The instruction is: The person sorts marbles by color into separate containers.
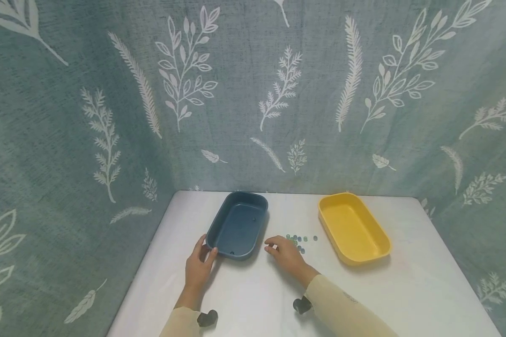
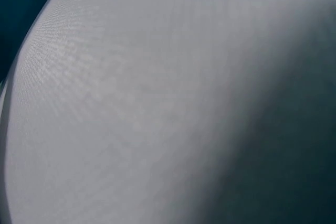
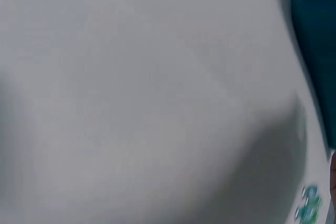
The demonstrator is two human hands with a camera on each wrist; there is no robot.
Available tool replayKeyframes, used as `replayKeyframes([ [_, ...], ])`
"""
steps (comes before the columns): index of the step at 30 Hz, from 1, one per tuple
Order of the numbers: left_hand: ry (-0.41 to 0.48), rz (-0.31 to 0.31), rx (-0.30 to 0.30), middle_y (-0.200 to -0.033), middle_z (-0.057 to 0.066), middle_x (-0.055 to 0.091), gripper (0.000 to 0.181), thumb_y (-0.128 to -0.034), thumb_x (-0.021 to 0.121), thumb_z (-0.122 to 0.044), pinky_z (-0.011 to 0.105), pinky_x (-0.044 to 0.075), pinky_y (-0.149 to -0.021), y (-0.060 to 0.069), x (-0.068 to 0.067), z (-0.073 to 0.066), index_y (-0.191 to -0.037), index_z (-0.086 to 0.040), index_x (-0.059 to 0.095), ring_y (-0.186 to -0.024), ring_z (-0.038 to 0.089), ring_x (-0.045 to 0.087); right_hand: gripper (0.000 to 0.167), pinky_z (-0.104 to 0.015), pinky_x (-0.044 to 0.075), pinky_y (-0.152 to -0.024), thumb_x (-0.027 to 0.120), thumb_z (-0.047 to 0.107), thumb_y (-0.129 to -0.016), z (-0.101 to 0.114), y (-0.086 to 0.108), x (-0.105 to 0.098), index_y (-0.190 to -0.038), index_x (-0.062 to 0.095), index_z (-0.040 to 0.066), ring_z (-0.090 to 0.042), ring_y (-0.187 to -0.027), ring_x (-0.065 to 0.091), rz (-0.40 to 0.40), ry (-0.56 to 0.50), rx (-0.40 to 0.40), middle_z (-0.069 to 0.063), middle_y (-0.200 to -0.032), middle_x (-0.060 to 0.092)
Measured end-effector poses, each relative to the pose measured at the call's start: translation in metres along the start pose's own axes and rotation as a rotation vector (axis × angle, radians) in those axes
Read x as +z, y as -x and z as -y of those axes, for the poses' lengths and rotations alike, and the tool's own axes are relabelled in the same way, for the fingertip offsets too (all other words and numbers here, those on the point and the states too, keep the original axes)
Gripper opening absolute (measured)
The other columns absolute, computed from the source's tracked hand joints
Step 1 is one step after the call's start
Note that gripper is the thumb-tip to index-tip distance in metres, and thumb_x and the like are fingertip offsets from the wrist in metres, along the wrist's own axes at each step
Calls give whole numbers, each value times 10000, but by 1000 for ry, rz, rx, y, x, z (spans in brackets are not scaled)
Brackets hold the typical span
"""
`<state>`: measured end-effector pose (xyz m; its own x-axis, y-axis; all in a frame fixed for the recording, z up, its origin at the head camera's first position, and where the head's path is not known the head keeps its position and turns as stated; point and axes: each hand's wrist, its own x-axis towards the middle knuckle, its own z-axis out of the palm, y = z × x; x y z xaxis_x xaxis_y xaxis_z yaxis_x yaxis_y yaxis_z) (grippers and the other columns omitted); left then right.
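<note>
Green and blue glass beads point(image 1: 295, 242) lie just right of the nearer right hand point(image 1: 287, 255), its fingers narrow, any hold impossible to tell; the left hand point(image 1: 198, 269) grips the navy tray point(image 1: 237, 229), left of them.

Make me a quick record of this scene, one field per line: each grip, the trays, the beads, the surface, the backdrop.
Left grip: holds the near left corner of the blue tray
Right grip: beside the blue tray's right side; whether it pinches anything is unclear
In blue tray: two small beads
Loose beads: green and blue, between the trays
Yellow tray: right of the loose beads
Surface: white table
Backdrop: leaf-print curtain
</note>
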<state>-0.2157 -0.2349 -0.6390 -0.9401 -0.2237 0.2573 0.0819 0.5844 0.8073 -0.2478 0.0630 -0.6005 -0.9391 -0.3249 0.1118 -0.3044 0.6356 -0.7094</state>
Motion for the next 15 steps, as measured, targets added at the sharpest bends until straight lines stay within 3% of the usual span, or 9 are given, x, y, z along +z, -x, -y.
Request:
replayKeyframes([
  [6,-4,-2,10,-1201,146,663,643,-935,656,-404,580,266,-1100,-1,-1,0,-1482,-186,398,-1290,373,470,203,-376,518,-869,633,229,-963,-23,9,-18,-1140,678,140,-157,-941,625,-55,25,2,44,-1047,669],
  [10,-6,-8,5,-1192,138,669,649,-929,648,-445,574,271,-1099,0,-1,1,-1477,-195,406,-1289,373,471,187,-410,488,-951,650,211,-951,-34,12,-30,-1114,689,129,-217,-1110,612,-81,20,29,-8,-1163,672],
  [15,7,7,1,-1200,135,665,657,-933,634,-463,570,259,-1107,0,-1,1,-1485,-201,392,-1293,364,469,171,-464,431,-1009,653,206,-945,-43,17,-44,-1097,689,135,-210,-1095,609,-108,1,80,-3,-1161,672],
])
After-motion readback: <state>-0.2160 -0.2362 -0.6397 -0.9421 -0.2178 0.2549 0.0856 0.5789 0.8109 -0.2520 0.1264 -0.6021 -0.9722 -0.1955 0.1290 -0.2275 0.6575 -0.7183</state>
